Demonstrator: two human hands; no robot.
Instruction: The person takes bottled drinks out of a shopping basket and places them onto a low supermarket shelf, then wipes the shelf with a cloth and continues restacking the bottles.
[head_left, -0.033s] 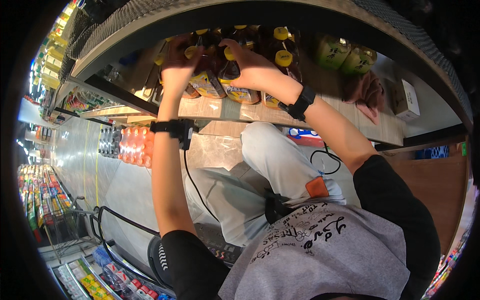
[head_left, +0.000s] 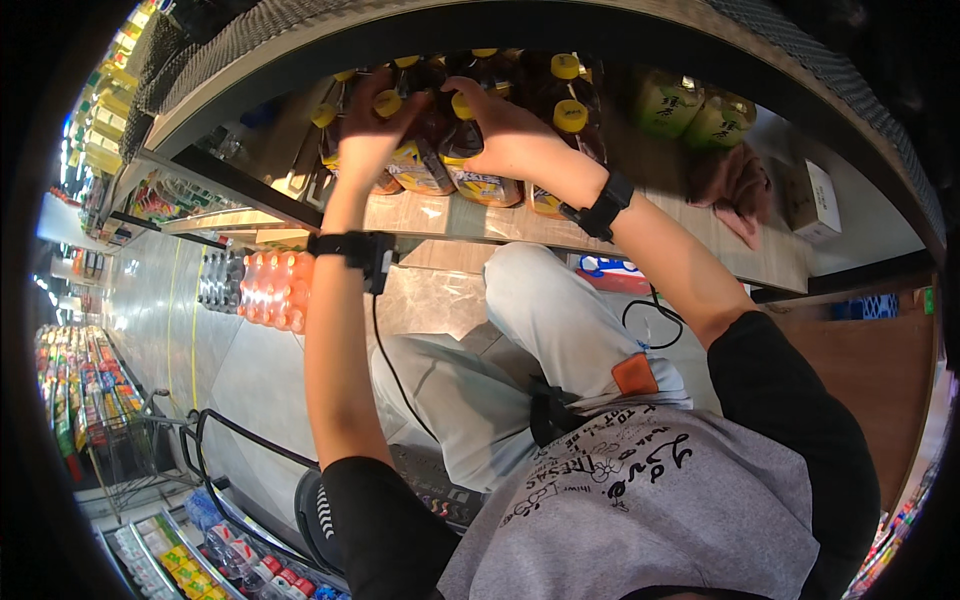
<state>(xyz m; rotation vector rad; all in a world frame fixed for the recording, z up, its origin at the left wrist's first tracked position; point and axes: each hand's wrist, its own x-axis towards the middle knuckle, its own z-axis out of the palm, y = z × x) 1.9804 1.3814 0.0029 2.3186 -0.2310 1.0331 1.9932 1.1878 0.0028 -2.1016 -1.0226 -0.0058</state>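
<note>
Several bottles of dark drink with yellow caps stand in rows on the wooden shelf. My left hand reaches over the front row, its thumb and fingers spread on either side of a yellow-capped bottle, which leans slightly. My right hand curves round the upper part of the neighbouring bottle, thumb low near the label and fingers by the cap. Another yellow-capped bottle stands beside my right wrist. The palm sides and part of the bottles are hidden by my hands.
Pale green bottles, a brown cloth and a white box sit to the right on the shelf. The dark upper shelf edge arches above my hands. Packs of orange bottles stand on the floor at left.
My left hand has shifted slightly right, with its thumb spread further from the cap. The right hand stays at its bottle.
</note>
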